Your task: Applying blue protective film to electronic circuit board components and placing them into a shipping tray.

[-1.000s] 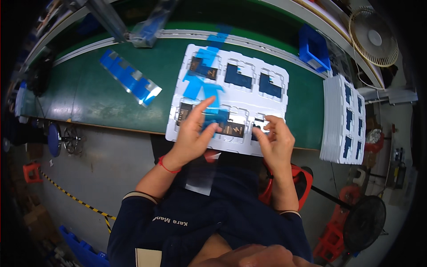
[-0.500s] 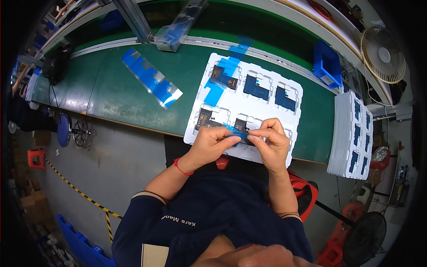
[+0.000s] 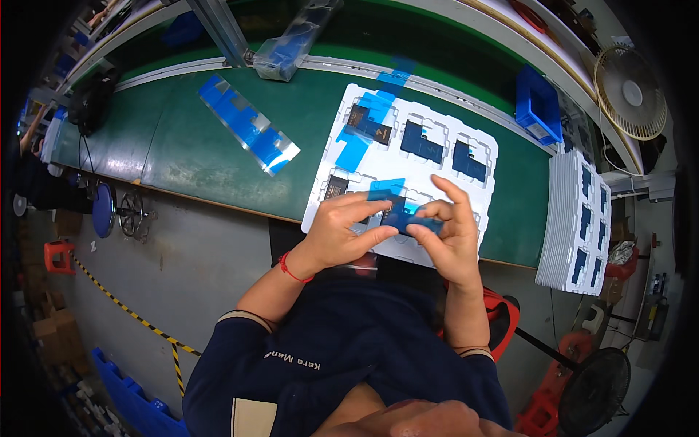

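A clear blue film (image 3: 397,219) is stretched between my two hands over the front middle pocket of a white plastic tray (image 3: 415,172). My left hand (image 3: 341,231) pinches its left side, thumb below and fingers above. With thumb and bent fingers, my right hand (image 3: 453,237) grips the right end, one finger raised. A dark piece under the film is partly hidden. In the tray's back row lie a black L-shaped battery-like part (image 3: 369,125) with blue strips around it, and two dark blue-covered ones (image 3: 422,143) (image 3: 470,161). Another black part (image 3: 336,189) shows beside my left hand.
A clear sheet with blue film patches (image 3: 248,125) lies on the green table (image 3: 182,156), left of the tray. Stacked white trays (image 3: 571,226) stand at the right. A blue bin (image 3: 537,107) and a clear bag (image 3: 280,57) sit along the back rail.
The blue film has opened out from a bunched shape between my fingers. My right hand has shifted slightly right, with a finger lifted; my left fingers have spread a little.
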Demonstrator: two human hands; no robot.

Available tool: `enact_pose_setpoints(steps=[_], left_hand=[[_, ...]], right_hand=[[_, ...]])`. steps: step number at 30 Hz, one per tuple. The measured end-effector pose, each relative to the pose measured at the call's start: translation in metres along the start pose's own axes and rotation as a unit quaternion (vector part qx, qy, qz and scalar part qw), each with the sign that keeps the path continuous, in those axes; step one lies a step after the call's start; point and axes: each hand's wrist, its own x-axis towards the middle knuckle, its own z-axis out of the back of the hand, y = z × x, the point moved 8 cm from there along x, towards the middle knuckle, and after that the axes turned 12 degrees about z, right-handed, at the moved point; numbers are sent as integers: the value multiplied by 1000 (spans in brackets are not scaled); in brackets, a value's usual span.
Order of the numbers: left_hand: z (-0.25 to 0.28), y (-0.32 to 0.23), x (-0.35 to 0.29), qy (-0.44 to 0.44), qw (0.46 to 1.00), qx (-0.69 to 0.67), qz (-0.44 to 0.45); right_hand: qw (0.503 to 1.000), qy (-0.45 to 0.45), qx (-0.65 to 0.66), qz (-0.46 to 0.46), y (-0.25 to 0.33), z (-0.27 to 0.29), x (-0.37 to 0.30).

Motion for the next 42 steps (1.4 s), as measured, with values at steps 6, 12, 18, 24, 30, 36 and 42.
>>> enact_pose_setpoints(steps=[6, 12, 18, 24, 30, 36, 42], left_hand=[[-3, 18, -5, 36, 997, -12, 63], [6, 50, -9, 38, 982, -94, 160], [2, 77, -16, 65, 948, -177, 257], [4, 78, -15, 59, 947, -189, 252], [4, 78, -14, 59, 949, -178, 252], [4, 77, -14, 58, 949, -176, 253], [4, 79, -15, 59, 950, -172, 253]], right_hand=[[991, -93, 29, -95, -28, 9, -9], [975, -118, 11, -188, -48, 31, -23], [963, -106, -62, -240, -64, 34, -32], [964, -91, -60, -241, -71, 34, -36], [966, -94, -59, -235, -70, 32, -35], [964, -95, -61, -240, -70, 31, -37], [971, -109, -53, -206, -72, 31, -36]])
